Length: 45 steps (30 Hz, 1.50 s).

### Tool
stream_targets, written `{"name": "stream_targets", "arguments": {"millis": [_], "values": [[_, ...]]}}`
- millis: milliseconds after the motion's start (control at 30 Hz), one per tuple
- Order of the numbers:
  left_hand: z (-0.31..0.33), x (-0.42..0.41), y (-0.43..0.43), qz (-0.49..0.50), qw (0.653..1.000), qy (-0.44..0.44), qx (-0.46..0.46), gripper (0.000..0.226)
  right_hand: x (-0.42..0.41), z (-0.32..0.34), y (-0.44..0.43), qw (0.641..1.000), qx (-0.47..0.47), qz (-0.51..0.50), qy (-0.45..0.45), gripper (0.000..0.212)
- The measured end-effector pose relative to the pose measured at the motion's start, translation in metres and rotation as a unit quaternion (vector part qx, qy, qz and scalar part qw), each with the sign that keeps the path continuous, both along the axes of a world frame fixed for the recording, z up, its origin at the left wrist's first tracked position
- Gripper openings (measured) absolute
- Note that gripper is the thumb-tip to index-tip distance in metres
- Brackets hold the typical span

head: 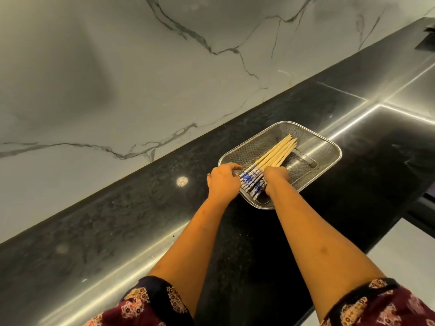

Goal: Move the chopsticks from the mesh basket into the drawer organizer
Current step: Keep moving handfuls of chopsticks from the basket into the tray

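A rectangular steel mesh basket [313, 140] sits on the black stone counter. Inside it lies a bundle of several wooden chopsticks [275, 154] with blue-and-white patterned ends pointing toward me. My left hand [222, 182] sits at the basket's near-left rim, fingers curled against the left side of the patterned ends. My right hand [275, 178] presses in from the right side of the same ends, fingers bent round the bundle. Both hands bracket the chopsticks, which still rest in the basket. No drawer organizer is in view.
The black counter [141, 220] runs diagonally, with a white marble-veined wall [141, 78] behind it. A dark object [428, 36] sits at the far right end of the counter. A pale floor shows at the lower right.
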<state>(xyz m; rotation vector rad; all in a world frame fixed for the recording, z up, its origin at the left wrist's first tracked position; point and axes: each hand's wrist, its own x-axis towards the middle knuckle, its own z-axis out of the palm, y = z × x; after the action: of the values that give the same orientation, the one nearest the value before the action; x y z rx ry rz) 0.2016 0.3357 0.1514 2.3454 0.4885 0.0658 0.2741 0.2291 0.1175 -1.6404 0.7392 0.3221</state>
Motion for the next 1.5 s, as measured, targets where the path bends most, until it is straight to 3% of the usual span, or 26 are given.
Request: {"name": "stream_targets", "arguments": {"millis": [200, 400, 500, 600, 667, 767, 867, 933, 1067, 1233, 1400, 1500], "values": [[-0.002, 0.006, 0.001, -0.008, 1.000, 0.000, 0.007, 0.036, 0.004, 0.001, -0.002, 0.993, 0.113, -0.015, 0.024, 0.021], [-0.005, 0.011, 0.001, -0.001, 1.000, -0.016, -0.027, 0.035, 0.005, 0.012, -0.007, 0.985, 0.161, -0.064, 0.003, 0.024], [-0.004, 0.012, 0.004, 0.003, 0.997, -0.040, -0.059, 0.032, -0.006, 0.031, -0.009, 0.965, 0.255, -0.058, -0.020, 0.019], [0.009, 0.010, 0.005, 0.038, 0.984, -0.086, -0.150, 0.024, -0.020, 0.056, -0.009, 0.931, 0.361, 0.004, -0.055, 0.032], [0.023, 0.010, 0.009, 0.069, 0.951, -0.101, -0.284, 0.024, -0.027, 0.070, -0.008, 0.922, 0.366, 0.109, -0.061, 0.032], [0.040, 0.006, 0.019, 0.034, 0.857, -0.081, -0.507, 0.033, -0.033, 0.081, -0.003, 0.903, 0.317, 0.287, -0.042, 0.028], [0.048, -0.004, 0.027, 0.025, 0.809, -0.054, -0.585, 0.030, -0.039, 0.084, 0.004, 0.867, 0.278, 0.412, -0.031, 0.022], [0.051, -0.010, 0.029, 0.057, 0.777, -0.077, -0.622, 0.020, -0.044, 0.084, 0.009, 0.858, 0.277, 0.432, -0.031, 0.018], [0.053, -0.020, 0.031, 0.111, 0.726, -0.134, -0.665, 0.018, -0.059, 0.077, 0.017, 0.871, 0.275, 0.404, -0.051, 0.017], [0.054, -0.031, 0.043, 0.166, 0.668, -0.223, -0.691, 0.018, -0.078, 0.064, 0.013, 0.871, 0.382, 0.306, -0.037, 0.047], [0.052, -0.045, 0.043, 0.182, 0.644, -0.261, -0.696, 0.019, -0.090, 0.053, 0.019, 0.870, 0.464, 0.158, -0.054, 0.060], [0.053, -0.054, 0.032, 0.179, 0.652, -0.267, -0.686, 0.023, -0.095, 0.052, 0.028, 0.850, 0.515, 0.094, -0.066, 0.059]]}}
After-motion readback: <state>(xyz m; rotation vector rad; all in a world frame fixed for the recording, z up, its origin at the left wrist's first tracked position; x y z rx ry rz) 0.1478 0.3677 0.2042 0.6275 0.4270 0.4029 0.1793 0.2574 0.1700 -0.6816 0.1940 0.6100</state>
